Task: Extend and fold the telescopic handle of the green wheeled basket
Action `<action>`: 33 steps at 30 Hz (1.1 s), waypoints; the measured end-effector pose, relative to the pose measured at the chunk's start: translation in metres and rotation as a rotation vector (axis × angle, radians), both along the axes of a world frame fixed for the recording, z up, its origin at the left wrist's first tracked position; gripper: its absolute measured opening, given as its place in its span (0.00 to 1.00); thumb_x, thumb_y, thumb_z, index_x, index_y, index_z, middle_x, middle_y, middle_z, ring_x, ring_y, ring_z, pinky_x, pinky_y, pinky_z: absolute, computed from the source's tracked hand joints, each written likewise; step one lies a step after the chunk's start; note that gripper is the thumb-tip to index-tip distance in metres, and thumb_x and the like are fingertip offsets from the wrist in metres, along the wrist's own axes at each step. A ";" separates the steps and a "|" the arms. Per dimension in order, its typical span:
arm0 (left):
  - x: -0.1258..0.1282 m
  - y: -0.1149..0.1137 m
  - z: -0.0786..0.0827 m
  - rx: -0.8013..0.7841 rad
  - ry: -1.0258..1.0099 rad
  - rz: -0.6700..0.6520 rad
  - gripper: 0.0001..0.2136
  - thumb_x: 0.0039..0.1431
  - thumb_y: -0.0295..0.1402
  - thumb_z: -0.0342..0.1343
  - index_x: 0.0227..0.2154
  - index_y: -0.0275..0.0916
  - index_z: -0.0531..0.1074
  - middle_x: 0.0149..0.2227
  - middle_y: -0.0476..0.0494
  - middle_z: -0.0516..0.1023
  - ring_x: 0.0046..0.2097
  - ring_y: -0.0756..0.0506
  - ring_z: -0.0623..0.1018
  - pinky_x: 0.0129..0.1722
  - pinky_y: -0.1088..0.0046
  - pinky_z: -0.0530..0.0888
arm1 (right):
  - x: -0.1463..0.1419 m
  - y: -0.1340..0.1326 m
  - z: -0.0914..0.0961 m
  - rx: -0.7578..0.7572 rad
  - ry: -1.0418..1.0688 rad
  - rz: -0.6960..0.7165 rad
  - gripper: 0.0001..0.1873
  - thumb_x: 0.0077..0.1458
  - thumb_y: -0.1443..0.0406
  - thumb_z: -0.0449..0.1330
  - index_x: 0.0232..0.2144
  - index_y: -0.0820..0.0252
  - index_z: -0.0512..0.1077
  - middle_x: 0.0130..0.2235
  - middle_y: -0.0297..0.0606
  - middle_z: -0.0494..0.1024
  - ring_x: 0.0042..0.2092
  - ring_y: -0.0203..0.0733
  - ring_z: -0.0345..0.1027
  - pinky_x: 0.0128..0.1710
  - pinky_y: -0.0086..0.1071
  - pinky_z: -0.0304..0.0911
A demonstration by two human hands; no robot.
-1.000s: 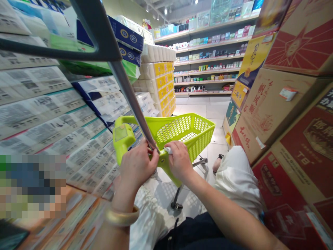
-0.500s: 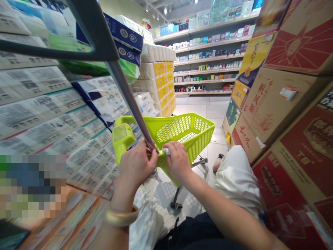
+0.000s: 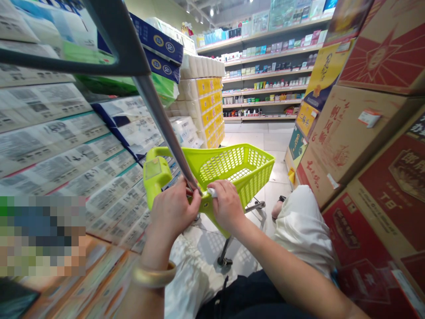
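Your left hand (image 3: 174, 212) is curled around the near end of a lime-green plastic shopping cart (image 3: 232, 170), fingers closed, just beside the foot of a grey metal rod (image 3: 162, 119). Your right hand (image 3: 227, 206) is close by, fingers drawn narrow and apparently pinching a small white scrap (image 3: 211, 192) at the cart's near end. Most of the scrap is hidden, so you can't tell what it is from here.

The cart stands in a tight aisle, with wrapped toilet-paper packs (image 3: 66, 141) on one side and printed cardboard cartons (image 3: 365, 177) on the other.

Risks: a hard tug could roll the cart on its caster (image 3: 223, 261). A slip at the rod's foot could catch your left fingers. The scrap could tear if pulled. Your gold bangle (image 3: 153, 274) could snag on the packs.
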State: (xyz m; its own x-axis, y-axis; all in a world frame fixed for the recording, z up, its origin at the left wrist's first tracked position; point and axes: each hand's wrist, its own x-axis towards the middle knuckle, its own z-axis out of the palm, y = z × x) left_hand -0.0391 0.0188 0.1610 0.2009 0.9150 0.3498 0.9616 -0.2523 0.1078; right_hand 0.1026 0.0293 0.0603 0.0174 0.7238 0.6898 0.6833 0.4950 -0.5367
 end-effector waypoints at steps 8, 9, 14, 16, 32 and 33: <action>-0.001 0.000 0.000 -0.003 -0.005 -0.002 0.11 0.59 0.40 0.46 0.39 0.43 0.68 0.30 0.50 0.81 0.32 0.43 0.79 0.31 0.69 0.68 | 0.007 0.004 -0.002 -0.042 0.023 -0.061 0.16 0.53 0.75 0.49 0.41 0.62 0.71 0.41 0.45 0.74 0.46 0.48 0.63 0.53 0.43 0.59; -0.001 0.000 0.000 -0.002 -0.002 -0.001 0.11 0.59 0.40 0.46 0.39 0.43 0.68 0.30 0.50 0.81 0.33 0.43 0.80 0.31 0.69 0.68 | 0.003 0.003 -0.001 -0.031 0.021 -0.052 0.16 0.52 0.74 0.50 0.41 0.61 0.71 0.41 0.45 0.74 0.46 0.48 0.63 0.53 0.43 0.59; -0.002 0.001 -0.001 0.006 0.007 0.004 0.12 0.58 0.41 0.47 0.40 0.42 0.68 0.30 0.49 0.81 0.34 0.42 0.80 0.31 0.69 0.68 | -0.008 -0.004 0.004 0.025 -0.006 0.055 0.16 0.53 0.72 0.51 0.44 0.58 0.70 0.43 0.42 0.73 0.48 0.46 0.63 0.56 0.42 0.57; -0.003 0.001 -0.001 0.000 0.008 0.002 0.11 0.58 0.40 0.47 0.39 0.42 0.68 0.30 0.49 0.81 0.34 0.42 0.80 0.31 0.69 0.68 | -0.004 -0.002 0.002 0.011 -0.004 0.057 0.16 0.53 0.73 0.51 0.43 0.58 0.70 0.43 0.42 0.73 0.48 0.46 0.63 0.56 0.42 0.57; -0.005 0.000 0.001 -0.007 -0.001 -0.011 0.11 0.58 0.40 0.46 0.37 0.42 0.68 0.30 0.49 0.81 0.31 0.44 0.79 0.30 0.70 0.68 | -0.003 -0.001 0.002 -0.031 0.017 0.020 0.15 0.53 0.73 0.50 0.42 0.58 0.70 0.42 0.42 0.73 0.47 0.46 0.63 0.56 0.43 0.57; -0.005 0.000 0.001 -0.007 -0.001 -0.010 0.11 0.58 0.40 0.46 0.38 0.42 0.68 0.30 0.49 0.81 0.31 0.44 0.79 0.30 0.70 0.68 | -0.002 -0.001 0.002 -0.040 0.020 0.002 0.16 0.53 0.74 0.50 0.42 0.59 0.70 0.42 0.42 0.73 0.47 0.46 0.63 0.56 0.43 0.57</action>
